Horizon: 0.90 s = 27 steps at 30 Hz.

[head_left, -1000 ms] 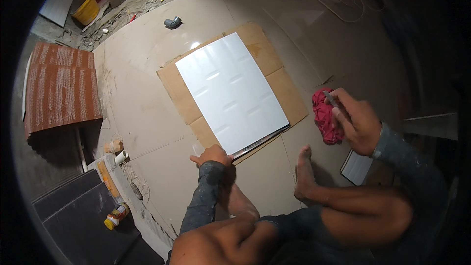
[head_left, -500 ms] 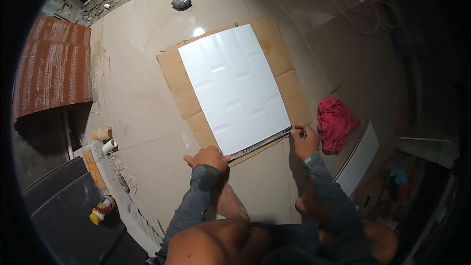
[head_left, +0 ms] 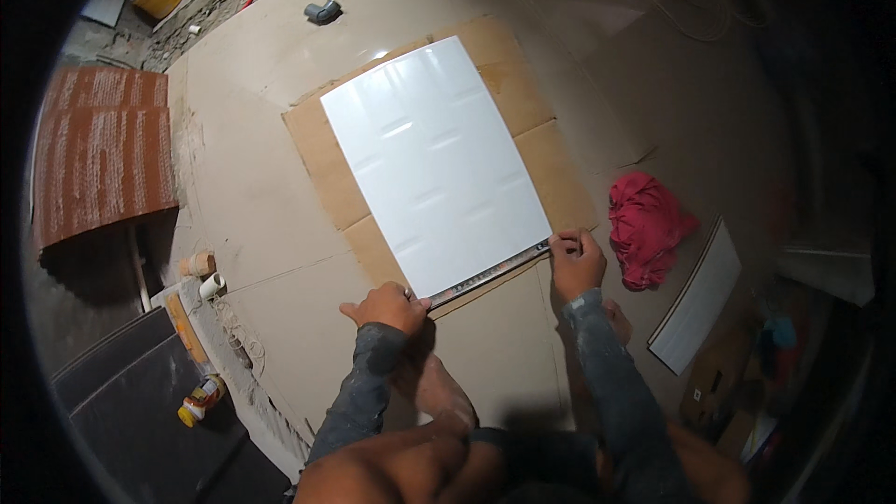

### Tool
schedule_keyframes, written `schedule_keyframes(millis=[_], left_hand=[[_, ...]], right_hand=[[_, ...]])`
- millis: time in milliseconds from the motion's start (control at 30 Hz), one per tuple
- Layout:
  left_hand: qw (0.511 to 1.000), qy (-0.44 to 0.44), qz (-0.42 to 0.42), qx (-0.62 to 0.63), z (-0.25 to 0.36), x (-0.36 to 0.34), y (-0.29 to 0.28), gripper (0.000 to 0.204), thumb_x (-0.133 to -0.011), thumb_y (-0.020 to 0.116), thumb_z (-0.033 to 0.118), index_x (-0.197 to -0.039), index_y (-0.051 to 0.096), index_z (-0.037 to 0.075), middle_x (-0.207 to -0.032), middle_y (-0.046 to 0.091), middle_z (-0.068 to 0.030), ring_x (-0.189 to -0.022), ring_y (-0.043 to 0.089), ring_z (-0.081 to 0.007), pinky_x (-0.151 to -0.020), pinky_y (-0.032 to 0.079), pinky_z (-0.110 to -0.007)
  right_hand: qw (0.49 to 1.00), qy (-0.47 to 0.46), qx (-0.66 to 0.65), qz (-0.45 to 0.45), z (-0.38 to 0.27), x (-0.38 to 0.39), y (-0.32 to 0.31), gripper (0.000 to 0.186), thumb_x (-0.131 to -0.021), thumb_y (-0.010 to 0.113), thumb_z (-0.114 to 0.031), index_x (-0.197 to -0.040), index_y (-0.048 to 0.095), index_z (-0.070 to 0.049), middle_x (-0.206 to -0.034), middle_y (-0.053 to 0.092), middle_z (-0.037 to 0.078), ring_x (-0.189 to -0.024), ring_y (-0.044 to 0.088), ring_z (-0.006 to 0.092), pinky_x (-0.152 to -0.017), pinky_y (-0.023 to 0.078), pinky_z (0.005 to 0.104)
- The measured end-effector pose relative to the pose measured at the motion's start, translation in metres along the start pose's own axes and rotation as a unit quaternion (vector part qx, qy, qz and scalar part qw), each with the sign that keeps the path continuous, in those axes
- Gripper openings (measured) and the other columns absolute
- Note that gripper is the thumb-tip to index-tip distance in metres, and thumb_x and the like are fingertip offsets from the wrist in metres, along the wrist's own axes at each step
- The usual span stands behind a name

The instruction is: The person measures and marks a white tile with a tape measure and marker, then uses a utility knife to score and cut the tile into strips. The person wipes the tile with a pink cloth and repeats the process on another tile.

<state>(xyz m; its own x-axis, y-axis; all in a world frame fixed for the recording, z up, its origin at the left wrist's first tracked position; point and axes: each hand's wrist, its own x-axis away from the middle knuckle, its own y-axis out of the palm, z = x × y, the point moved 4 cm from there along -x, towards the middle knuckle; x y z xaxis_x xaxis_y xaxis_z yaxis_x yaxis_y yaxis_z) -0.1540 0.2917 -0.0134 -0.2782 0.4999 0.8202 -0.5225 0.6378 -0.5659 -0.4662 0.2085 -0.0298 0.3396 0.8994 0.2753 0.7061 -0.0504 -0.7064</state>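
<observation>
A glossy white tile [head_left: 434, 168] with raised brick-like relief lies face up on a flat piece of brown cardboard [head_left: 322, 163]. Along its near edge runs a narrow dark measuring strip [head_left: 490, 274] with light markings. My left hand [head_left: 387, 308] is closed at the strip's left end, by the tile's near left corner, its thumb pointing out to the left. At the other end, my right hand [head_left: 579, 266] pinches the strip beside the near right corner. The fingertips of both hands partly cover the strip's ends.
A crumpled red cloth [head_left: 644, 229] and a white panel [head_left: 695, 299] lie to the right. Beyond the cardboard sits a grey pipe elbow [head_left: 323, 12]. On the left are brown-red ribbed tiles [head_left: 103, 159], a white pipe piece [head_left: 212, 286] and a yellow-capped bottle [head_left: 201, 399].
The fingers of my right hand have closed more tightly at the strip's end. My left hand keeps its place at the other end. The whole view has shifted slightly.
</observation>
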Motion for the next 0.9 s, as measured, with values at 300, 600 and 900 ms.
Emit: schedule_keyframes(millis=[300,600,900], left_hand=[[1.000,0.002,-0.019,0.011,0.001,-0.002,-0.002,0.038,-0.086,0.076,0.047,-0.101,0.078,0.012,-0.097,0.078,-0.0143,-0.095,0.072,-0.0350,-0.102,0.026,-0.065],[1.000,0.010,0.012,0.007,-0.003,-0.003,0.005,0.035,-0.085,0.077,0.051,-0.087,0.078,0.016,-0.082,0.077,-0.0088,-0.084,0.071,-0.0314,-0.095,0.030,-0.057],[1.000,0.020,0.000,0.023,-0.003,-0.006,0.006,0.032,-0.085,0.078,0.046,-0.081,0.077,0.014,-0.082,0.076,-0.0122,-0.084,0.071,-0.0331,-0.093,0.029,-0.058]], right_hand=[[0.998,-0.040,0.036,0.028,-0.008,0.027,-0.010,0.027,-0.103,0.057,-0.019,-0.115,0.067,0.003,-0.110,0.067,0.019,-0.096,0.067,0.0323,-0.082,0.053,0.0418],[0.984,-0.144,0.051,-0.089,-0.039,0.068,0.001,0.022,-0.100,0.059,-0.013,-0.112,0.070,0.002,-0.094,0.062,0.017,-0.092,0.064,0.0290,-0.073,0.052,0.0413],[0.970,-0.139,-0.016,-0.197,-0.068,0.124,0.057,0.009,-0.091,0.072,-0.007,-0.091,0.067,0.001,-0.078,0.063,0.012,-0.063,0.064,0.0217,-0.059,0.052,0.0337]])
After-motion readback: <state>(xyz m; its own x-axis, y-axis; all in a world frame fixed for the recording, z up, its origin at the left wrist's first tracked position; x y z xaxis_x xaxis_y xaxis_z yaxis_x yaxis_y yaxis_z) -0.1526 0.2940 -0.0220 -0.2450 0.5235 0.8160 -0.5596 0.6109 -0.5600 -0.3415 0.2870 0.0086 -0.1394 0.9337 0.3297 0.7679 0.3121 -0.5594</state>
